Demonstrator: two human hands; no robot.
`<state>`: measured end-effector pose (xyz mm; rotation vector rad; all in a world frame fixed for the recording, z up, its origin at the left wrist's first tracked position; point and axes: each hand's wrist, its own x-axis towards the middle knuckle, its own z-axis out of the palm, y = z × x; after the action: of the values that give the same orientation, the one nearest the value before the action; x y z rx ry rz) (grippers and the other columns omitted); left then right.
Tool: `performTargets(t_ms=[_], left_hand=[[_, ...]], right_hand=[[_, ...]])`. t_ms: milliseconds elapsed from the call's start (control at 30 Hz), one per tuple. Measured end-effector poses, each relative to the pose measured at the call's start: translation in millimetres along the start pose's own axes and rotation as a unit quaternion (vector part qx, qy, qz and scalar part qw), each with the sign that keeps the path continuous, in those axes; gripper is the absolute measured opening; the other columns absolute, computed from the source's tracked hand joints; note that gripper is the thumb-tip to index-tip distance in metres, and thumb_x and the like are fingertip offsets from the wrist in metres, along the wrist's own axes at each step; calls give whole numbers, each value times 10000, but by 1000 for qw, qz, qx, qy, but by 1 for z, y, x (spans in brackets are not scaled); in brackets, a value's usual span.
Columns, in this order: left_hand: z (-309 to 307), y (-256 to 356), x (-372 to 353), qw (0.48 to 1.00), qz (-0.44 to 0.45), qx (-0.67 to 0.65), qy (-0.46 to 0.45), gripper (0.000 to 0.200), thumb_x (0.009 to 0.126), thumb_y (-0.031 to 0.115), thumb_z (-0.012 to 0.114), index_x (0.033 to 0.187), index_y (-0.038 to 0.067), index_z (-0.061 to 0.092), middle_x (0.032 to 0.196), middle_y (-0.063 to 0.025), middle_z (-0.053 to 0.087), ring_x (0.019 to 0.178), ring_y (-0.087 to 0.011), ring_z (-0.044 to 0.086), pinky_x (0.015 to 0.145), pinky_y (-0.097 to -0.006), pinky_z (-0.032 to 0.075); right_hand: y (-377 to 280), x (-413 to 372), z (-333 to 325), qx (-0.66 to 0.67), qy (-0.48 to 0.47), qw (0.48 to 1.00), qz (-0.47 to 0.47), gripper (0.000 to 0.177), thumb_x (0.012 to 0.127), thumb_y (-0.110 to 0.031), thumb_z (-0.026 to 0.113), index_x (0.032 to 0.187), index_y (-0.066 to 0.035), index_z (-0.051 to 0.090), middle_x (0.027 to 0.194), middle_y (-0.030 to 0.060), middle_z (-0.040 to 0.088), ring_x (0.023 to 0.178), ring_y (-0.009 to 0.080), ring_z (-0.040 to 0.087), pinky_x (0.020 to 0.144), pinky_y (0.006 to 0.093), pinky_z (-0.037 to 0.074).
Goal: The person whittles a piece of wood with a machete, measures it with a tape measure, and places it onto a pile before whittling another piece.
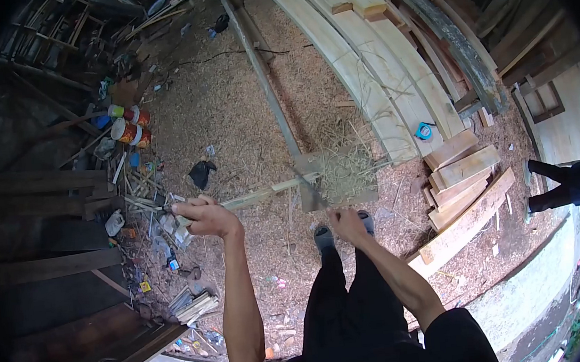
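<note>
My left hand (208,218) is raised over the littered ground, fingers curled closed; what they hold I cannot make out. A pale wooden strip (267,193) runs from beside this hand toward a flat greyish square sheet (369,198). Tangled thin wood shavings (347,170) lie heaped on that sheet. My right hand (348,225) is closed just above my sandalled feet, at the sheet's near edge. From its fingers a slim dark blade-like tool (316,195) points up and left across the sheet.
Long planks (371,79) stretch away at the right, bearing a blue tape measure (424,131). Short boards (467,167) are stacked nearer. A long beam (262,72) lies on the sawdust. Paint buckets (124,130) and rubbish line the left. Another person's legs (566,182) show at far right.
</note>
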<state>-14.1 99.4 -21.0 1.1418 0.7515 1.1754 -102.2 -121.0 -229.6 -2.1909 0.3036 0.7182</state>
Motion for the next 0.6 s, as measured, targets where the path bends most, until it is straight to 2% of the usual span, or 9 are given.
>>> performTargets(t_ms=[67,100,167,233,300,333,400,500,600], left_hand=[[1,-3,5,1000,3,0,-9,416,933,270,399,580,136,224,481,28,260,388,-69,221,350,-232,196],[-1,-3,5,1000,8,0,-18,425,933,274,397,573,138,215,474,27,256,385,-74,221,348,-236,185],[-4,1,2,1000,1,5,-29,430,930,271,403,569,138,213,471,26,263,381,-75,225,346,-237,183],[-2,1,4,999,-11,9,-39,434,928,268,408,564,138,210,467,25,269,377,-76,229,343,-239,182],[-1,-3,5,1000,-16,4,-22,435,929,267,403,560,135,215,457,24,281,361,-77,229,334,-245,173],[1,-6,6,1000,-18,3,-20,435,929,267,403,560,135,215,457,24,281,361,-77,229,334,-245,173],[3,-6,10,998,-23,15,-58,422,943,297,364,581,121,237,472,40,276,388,-60,241,341,-222,192],[10,-1,6,1000,-9,7,-26,431,939,272,378,563,130,223,455,26,292,370,-76,248,338,-240,184],[8,-5,13,998,-18,25,-53,437,943,288,362,560,130,223,455,27,289,376,-72,259,352,-235,199]], right_hand=[[3,-11,13,40,43,995,-77,544,867,-451,379,832,36,621,780,291,575,815,434,562,762,455,438],[18,-7,19,40,44,996,-70,544,867,-451,379,832,36,621,780,291,575,815,434,562,762,455,438],[42,23,29,-21,20,999,34,579,870,-466,357,845,51,617,789,299,576,827,437,560,778,457,433],[14,7,18,11,33,999,21,607,870,-479,348,835,64,617,793,304,579,837,434,562,800,453,425],[1,-9,20,14,42,998,-41,605,870,-478,343,829,57,622,803,308,577,853,440,555,812,455,419],[13,0,24,12,42,998,-41,605,870,-478,343,829,57,622,803,308,577,853,440,555,812,455,419],[26,8,30,36,49,996,61,584,874,-456,344,810,55,619,793,318,567,862,453,542,804,465,417],[20,8,27,-8,53,998,14,570,877,-440,336,802,49,617,801,323,563,873,450,542,790,468,421],[14,-17,27,8,56,998,-7,565,878,-440,335,802,45,615,810,325,563,863,447,548,792,474,422]])
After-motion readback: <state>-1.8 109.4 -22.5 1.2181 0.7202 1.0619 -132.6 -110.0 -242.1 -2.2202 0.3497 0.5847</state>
